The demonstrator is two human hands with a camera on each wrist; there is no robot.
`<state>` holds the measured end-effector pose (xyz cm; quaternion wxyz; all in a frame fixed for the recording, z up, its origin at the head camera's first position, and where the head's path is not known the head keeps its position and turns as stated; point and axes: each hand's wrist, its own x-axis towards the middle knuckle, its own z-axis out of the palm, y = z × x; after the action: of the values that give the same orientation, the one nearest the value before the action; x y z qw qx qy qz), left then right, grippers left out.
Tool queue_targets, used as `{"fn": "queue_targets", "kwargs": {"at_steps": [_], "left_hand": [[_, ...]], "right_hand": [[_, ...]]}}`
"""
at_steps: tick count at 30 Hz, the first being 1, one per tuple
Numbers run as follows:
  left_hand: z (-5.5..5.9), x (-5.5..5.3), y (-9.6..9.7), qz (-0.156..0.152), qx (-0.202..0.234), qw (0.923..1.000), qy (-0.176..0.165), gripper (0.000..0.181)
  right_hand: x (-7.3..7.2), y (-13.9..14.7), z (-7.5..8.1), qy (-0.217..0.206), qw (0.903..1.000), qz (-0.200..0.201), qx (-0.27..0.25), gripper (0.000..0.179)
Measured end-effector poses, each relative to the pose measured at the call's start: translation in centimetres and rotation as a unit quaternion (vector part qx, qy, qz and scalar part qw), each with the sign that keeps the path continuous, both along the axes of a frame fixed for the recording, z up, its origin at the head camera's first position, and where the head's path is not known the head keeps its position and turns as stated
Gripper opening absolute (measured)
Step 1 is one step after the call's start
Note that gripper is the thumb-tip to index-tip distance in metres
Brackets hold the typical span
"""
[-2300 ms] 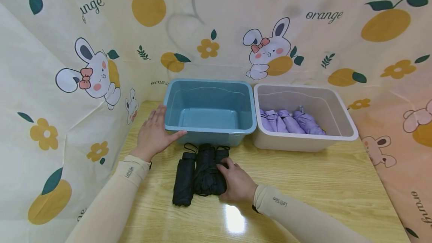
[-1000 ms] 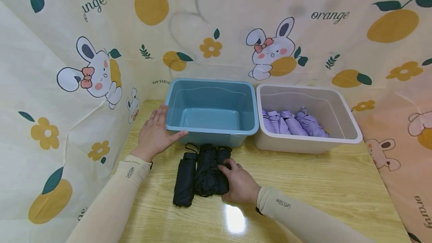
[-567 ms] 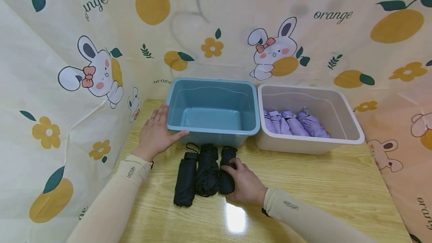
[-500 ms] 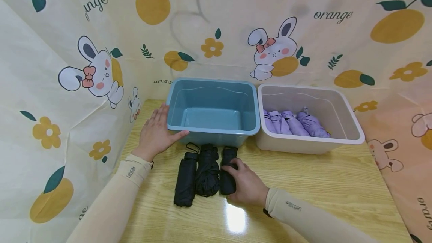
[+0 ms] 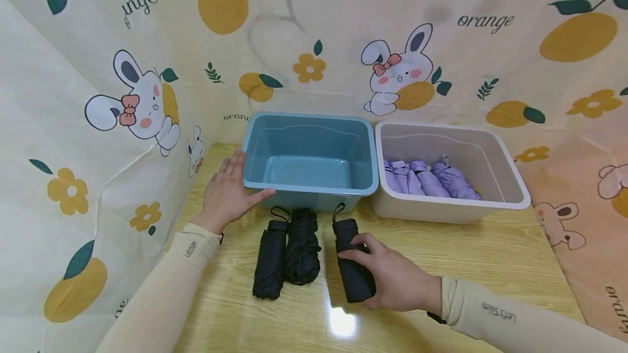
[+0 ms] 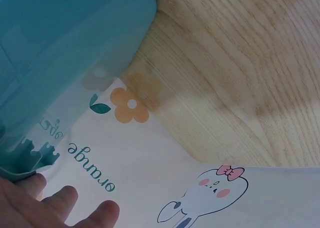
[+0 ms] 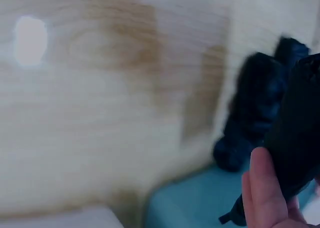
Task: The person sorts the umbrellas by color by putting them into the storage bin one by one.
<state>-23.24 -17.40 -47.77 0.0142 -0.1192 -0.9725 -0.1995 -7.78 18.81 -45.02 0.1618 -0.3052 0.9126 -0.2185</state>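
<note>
My right hand (image 5: 399,279) grips a black folded umbrella (image 5: 354,266) around its body, its wrist loop toward the blue bin. In the right wrist view that umbrella (image 7: 297,133) appears off the table, with the fingers (image 7: 265,188) along it. My left hand (image 5: 225,192) touches the left side of the blue bin (image 5: 309,192), fingers straight and thumb over the front rim. In the left wrist view its fingertips (image 6: 62,198) lie at the bin's rim. Two more black folded umbrellas lie side by side in front of the bin: a smooth one (image 5: 270,263) and a rumpled one (image 5: 301,252).
Right of the blue bin, close against it, stands a beige bin (image 5: 441,208) holding several purple folded umbrellas (image 5: 427,181). Both stand on a wooden table (image 5: 471,266) before a patterned cloth (image 5: 333,10) that hangs at the back and sides.
My right hand has pulled the rightmost black umbrella away from the other two, to the right, and its wrist loop now shows. The left hand has stayed on the blue bin.
</note>
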Motion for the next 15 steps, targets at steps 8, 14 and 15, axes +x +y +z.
{"fn": "queue_targets", "kwargs": {"at_steps": [8,14,15], "left_hand": [[0.1,-0.2,-0.1,0.001,0.002,1.0000,0.004,0.123],[-0.1,-0.2,-0.1,0.000,-0.002,0.9999,0.013,0.125],[-0.2,-0.1,0.0,0.000,-0.002,0.9999,0.014,0.126]], "right_hand": [[-1.3,0.9,7.8,0.024,0.9993,0.021,-0.016,0.091],[-4.8,0.5,12.2,0.066,0.9976,0.022,0.002,0.090],[-5.7,0.4,12.8,0.070,0.9974,0.016,0.009,0.091]]}}
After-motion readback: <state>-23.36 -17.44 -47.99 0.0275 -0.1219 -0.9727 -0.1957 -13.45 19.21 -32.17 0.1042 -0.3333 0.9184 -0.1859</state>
